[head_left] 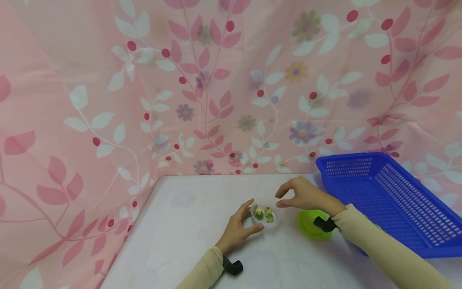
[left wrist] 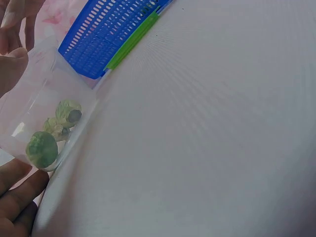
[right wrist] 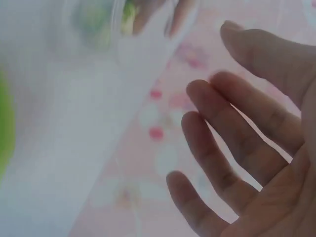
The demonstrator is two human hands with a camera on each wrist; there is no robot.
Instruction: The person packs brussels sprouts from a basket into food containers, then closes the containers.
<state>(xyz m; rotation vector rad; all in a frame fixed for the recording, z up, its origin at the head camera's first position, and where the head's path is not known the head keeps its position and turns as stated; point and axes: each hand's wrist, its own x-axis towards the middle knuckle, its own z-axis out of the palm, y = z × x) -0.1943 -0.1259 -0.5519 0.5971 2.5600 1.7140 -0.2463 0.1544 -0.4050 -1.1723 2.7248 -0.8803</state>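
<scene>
A clear plastic container stands on the white table with several small Brussels sprouts inside. My left hand holds it, thumb on the near side and fingers round the left and far side. Through its transparent wall the sprouts show at the bottom in the left wrist view. To the right of the container my right hand hovers with thumb and fingers apart and nothing between them. In the right wrist view the fingers are loosely bent and spread.
A bright green shallow dish lies on the table under my right wrist. Behind it to the right stands a large blue perforated basket, partly covered by my right forearm, with bits of green near the sleeve. A pink floral curtain hangs behind the table.
</scene>
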